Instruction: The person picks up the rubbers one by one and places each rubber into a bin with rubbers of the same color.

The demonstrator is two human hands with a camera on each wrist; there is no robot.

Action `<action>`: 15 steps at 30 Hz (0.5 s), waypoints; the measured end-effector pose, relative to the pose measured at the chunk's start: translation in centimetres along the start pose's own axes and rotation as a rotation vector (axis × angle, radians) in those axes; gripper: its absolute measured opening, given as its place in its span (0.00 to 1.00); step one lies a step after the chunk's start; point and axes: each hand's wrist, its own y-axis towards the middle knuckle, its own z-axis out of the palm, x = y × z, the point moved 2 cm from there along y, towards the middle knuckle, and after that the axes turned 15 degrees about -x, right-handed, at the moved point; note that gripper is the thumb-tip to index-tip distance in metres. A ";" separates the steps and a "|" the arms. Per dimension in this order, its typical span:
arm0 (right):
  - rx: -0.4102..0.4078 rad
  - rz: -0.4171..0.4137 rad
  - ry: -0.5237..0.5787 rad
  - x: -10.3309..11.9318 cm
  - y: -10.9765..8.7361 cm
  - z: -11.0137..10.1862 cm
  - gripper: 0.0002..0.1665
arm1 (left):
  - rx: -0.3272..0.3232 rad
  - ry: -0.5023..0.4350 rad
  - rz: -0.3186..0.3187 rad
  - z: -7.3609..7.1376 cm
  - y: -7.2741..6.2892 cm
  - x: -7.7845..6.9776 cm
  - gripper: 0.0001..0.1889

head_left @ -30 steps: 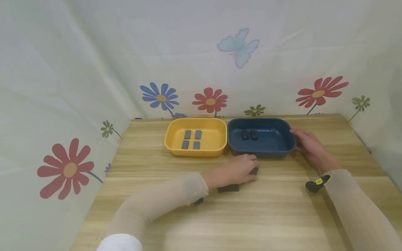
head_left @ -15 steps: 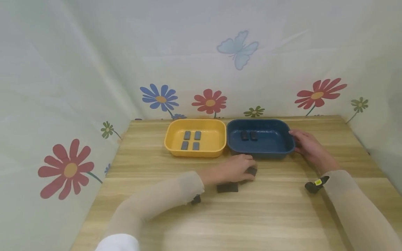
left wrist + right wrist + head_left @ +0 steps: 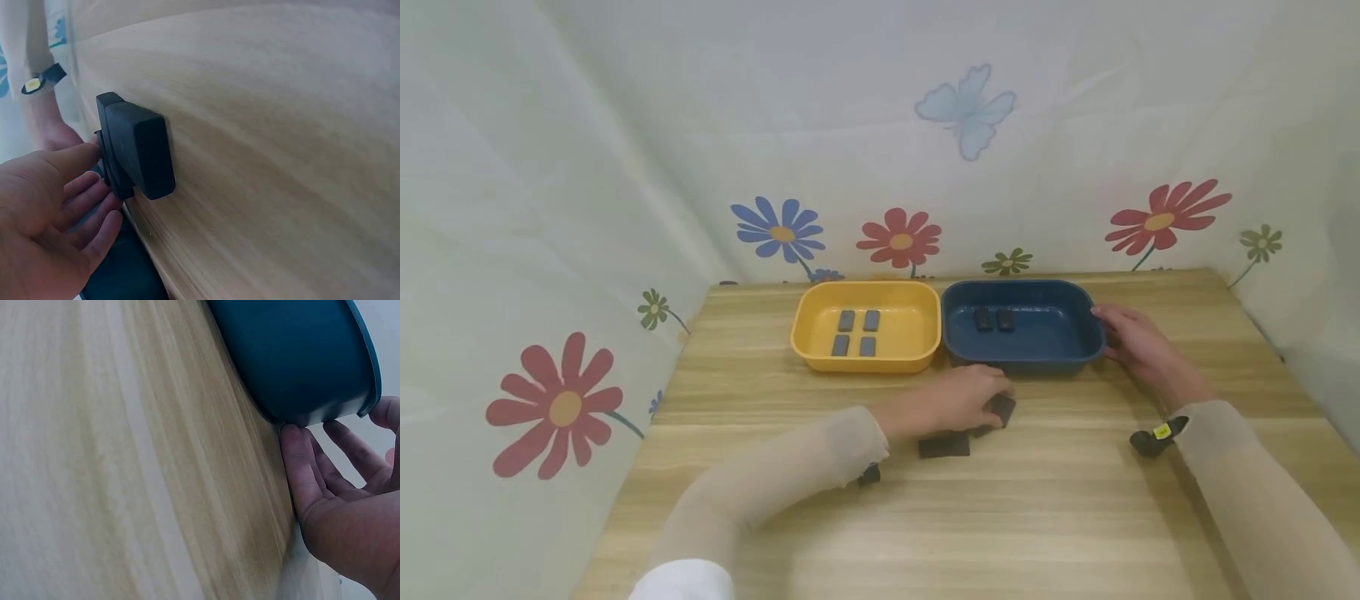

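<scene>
My left hand [image 3: 958,404] is low over the table in front of the blue bin [image 3: 1026,364]. Between thumb and fingers it pinches a small flat black block [image 3: 1002,408], also seen in the left wrist view as a thin dark piece [image 3: 110,153]. Close beside it lies a thicker black block [image 3: 147,150], appearing as a dark rectangle [image 3: 944,446] in the head view. My right hand [image 3: 1142,346] rests against the right end of the blue bin. In the right wrist view its fingertips [image 3: 292,432] touch the outer wall, with the thumb at the rim.
A yellow bin [image 3: 867,364] stands left of the blue one, with several grey blocks [image 3: 841,345] inside. Two black blocks [image 3: 983,319] lie in the blue bin. Behind the wooden table [image 3: 1037,517] hangs a flower-printed cloth [image 3: 820,125].
My left hand has shifted slightly left with the small black block, showing more of it. The right hand has stayed at the blue bin's end, and both bins have stayed put.
</scene>
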 end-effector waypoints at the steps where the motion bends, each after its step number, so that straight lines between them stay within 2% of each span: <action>1: 0.002 -0.002 0.004 -0.1 -0.1 -0.1 0.36 | 0.003 0.006 0.005 0.1 0.1 0.0 0.24; 8: 0.017 0.005 0.152 -0.4 -0.3 -0.3 0.17 | -0.005 0.039 0.027 0.2 0.1 -0.3 0.23; 11: 0.010 -0.022 0.144 -0.2 -0.3 -0.3 0.19 | -0.036 0.046 0.031 0.1 0.1 -0.3 0.23; 15: 0.014 -0.025 0.107 -0.2 -0.4 -0.1 0.25 | -0.042 0.046 0.023 0.1 -0.2 -0.3 0.22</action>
